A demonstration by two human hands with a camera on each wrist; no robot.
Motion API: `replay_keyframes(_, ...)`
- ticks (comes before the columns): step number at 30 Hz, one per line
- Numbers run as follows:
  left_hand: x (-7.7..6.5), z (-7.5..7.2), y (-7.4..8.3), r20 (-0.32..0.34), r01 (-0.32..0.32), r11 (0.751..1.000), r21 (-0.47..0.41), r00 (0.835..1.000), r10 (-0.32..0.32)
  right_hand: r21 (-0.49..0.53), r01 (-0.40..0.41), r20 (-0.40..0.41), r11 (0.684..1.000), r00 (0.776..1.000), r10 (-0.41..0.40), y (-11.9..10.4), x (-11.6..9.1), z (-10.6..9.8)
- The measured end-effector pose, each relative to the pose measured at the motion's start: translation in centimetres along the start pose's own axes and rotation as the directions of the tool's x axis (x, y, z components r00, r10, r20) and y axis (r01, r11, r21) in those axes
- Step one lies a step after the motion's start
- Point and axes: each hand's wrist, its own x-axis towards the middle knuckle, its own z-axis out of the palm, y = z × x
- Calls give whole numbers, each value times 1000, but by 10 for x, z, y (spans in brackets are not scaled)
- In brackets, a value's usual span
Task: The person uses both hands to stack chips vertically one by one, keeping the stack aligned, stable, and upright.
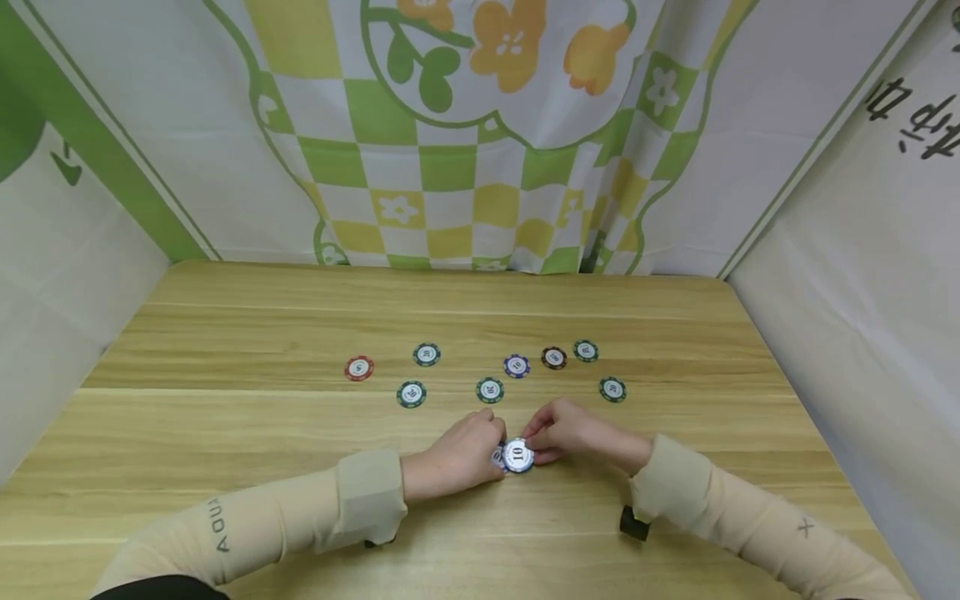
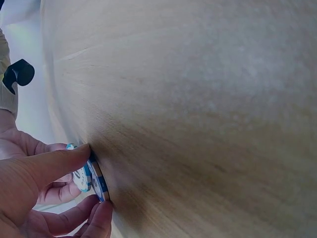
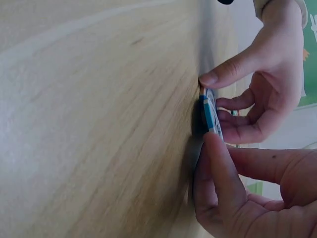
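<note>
Pinching left hand (image 1: 467, 452): I hold the lower chip (image 1: 497, 457).
Right hand (image 1: 567, 432): pinches the 10 chip (image 1: 518, 455), overlapping it between my hands.

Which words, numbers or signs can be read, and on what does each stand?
"10": pale chip, right hand
"10": blue chip
"5": red chip
"20": several green chips
"AQUA": left sleeve, partly visible
"X": right sleeve
Dark chip: number too small
Lower chip, left hand: partly covered
Right cloth: black characters, cut off, unclear
Left cloth: dark mark, unclear
</note>
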Motion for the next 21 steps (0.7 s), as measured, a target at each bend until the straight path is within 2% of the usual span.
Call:
replay_keyframes(4,0,0,0,-3,-1,1000,-1,1000,1,19,22,-12,1000,1000,-22,-1,-1,4)
replay_keyframes(10,0,-1,1,-2,-1,1000,-10,1000,1,34,6,-42,999,999,-5,-2,-1,10)
replay_keyframes(21,0,-1,-1,4,0,1000,-15,1000,0,-6,20,-59,1000,998,-20,-6,-1,15)
